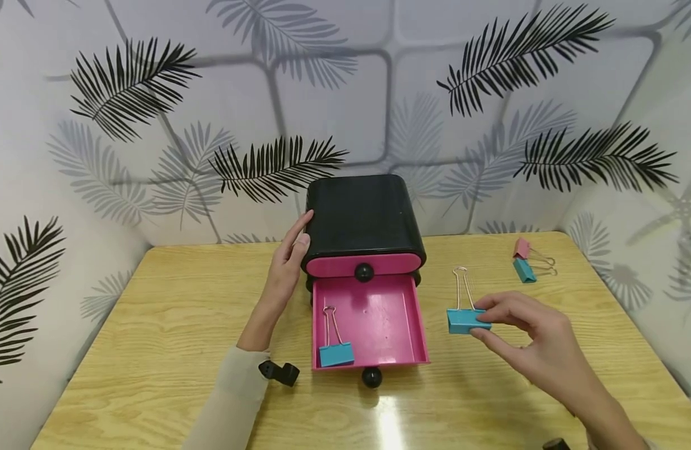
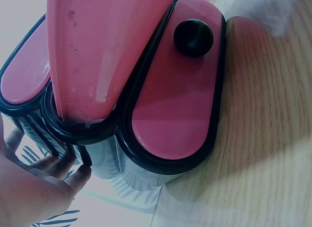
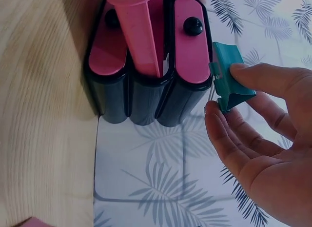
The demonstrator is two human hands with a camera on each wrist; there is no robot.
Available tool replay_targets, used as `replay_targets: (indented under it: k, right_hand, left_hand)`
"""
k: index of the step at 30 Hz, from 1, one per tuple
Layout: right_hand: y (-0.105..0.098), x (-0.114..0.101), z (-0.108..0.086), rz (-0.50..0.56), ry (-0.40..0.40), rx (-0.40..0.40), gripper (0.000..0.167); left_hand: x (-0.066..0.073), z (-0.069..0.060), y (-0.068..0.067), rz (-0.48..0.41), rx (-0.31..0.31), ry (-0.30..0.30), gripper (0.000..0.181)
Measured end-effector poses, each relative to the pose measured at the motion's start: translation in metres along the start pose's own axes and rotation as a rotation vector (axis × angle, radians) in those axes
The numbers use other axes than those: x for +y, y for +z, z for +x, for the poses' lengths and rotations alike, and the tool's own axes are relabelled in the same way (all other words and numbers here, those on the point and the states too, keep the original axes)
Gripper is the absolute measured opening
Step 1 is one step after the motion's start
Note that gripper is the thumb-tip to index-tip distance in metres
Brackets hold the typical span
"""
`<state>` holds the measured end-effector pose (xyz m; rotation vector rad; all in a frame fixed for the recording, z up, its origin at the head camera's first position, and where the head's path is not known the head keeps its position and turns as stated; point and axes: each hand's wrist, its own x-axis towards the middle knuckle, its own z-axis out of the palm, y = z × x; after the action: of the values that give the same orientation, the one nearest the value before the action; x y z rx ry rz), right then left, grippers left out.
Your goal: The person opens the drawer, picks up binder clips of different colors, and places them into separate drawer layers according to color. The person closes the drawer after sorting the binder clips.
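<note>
"Blue binder clip (image 1: pixel 461 321)?"
"Pinched in the right hand (image 1: pixel 549 342), just beyond the right edge of the open drawer (image 1: pixel 386 315)."
"Left hand (image 1: pixel 282 270)?"
"Spread against the cabinet's (image 1: pixel 359 215) left side. Second clip (image 1: pixel 336 355) lies in the drawer's near-left corner."

No txt or nos. legible in 3 views.

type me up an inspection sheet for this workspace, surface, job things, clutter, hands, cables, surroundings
Surface: wood-grain table
Job's things: three-drawer unit, middle drawer pulled out; drawer clip, blue, lies inside; held clip, also blue
Clutter: pink clip and teal clip, side by side on the table's right
Grippers: left hand touches the unit's side; right hand pinches the held clip
Cables: nothing seen
Surroundings: leaf-patterned wall behind
</note>
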<state>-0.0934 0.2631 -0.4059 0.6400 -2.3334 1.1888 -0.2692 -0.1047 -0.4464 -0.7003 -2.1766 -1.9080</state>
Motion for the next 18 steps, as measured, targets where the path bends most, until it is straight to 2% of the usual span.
replay_targets:
  k: [3,9,18]
  right_hand:
    - [0.002,-0.001,0.005,0.004,-0.007,-0.016,0.041]
    - [0.017,-0.005,0.013,0.001,0.006,-0.061,0.038]
    - [0.034,-0.011,0.019,0.020,-0.032,-0.120,0.036]
  left_hand:
    - [0.001,0.002,0.000,0.000,0.000,-0.001,0.050]
    - [0.002,-0.002,-0.003,0.011,0.013,-0.012,0.050]
    - [0.002,-0.001,0.002,-0.007,0.009,-0.003,0.050]
